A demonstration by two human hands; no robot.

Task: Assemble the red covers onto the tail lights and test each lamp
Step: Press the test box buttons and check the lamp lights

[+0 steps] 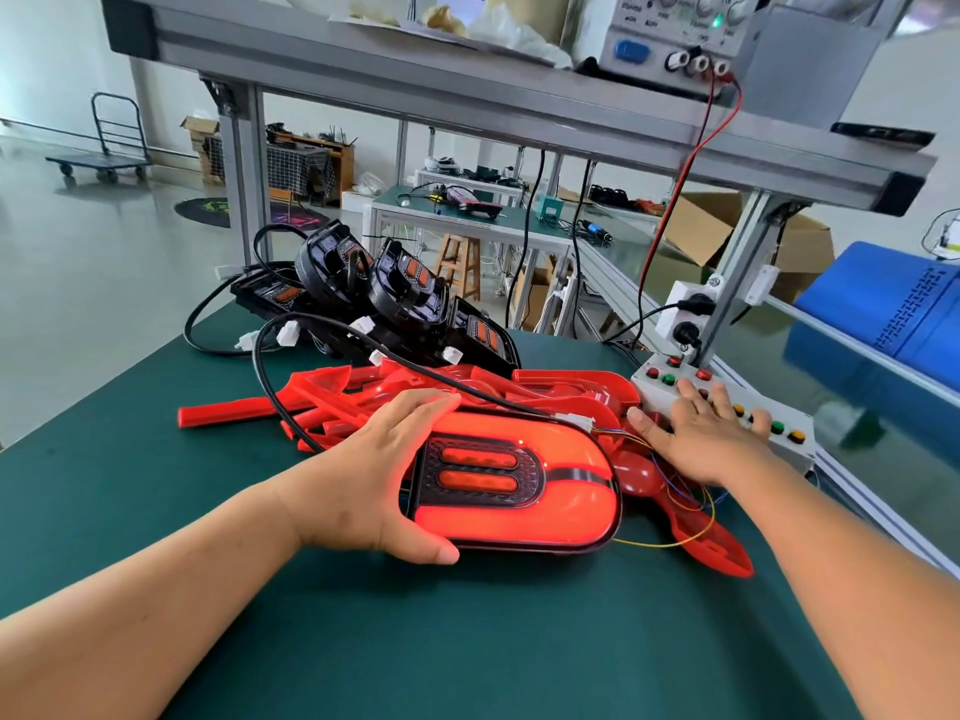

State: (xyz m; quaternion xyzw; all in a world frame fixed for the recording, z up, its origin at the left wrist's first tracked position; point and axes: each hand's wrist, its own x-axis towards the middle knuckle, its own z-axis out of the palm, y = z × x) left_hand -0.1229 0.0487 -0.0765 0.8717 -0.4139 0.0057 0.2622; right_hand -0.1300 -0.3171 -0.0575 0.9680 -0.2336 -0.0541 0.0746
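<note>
On the green table (467, 641), seen from the head camera, a tail light (519, 491) lies flat in the middle and glows bright red. The left hand (374, 480) holds its left end, and the grip is closed round it, with the fingers over the top edge and the thumb under the near edge. The right hand (711, 439) lies on the white button box (685, 383) just to the right; its grip is apart, with the fingers spread flat over the buttons. Thin coloured wires (675, 491) run between the lamp and the box. Behind the lamp sits a messy pile of red covers (363, 397). Further back are black lamp bases (395, 298) with cables and white plugs. A power supply (670, 33) stands on the shelf above, with a small green light on
</note>
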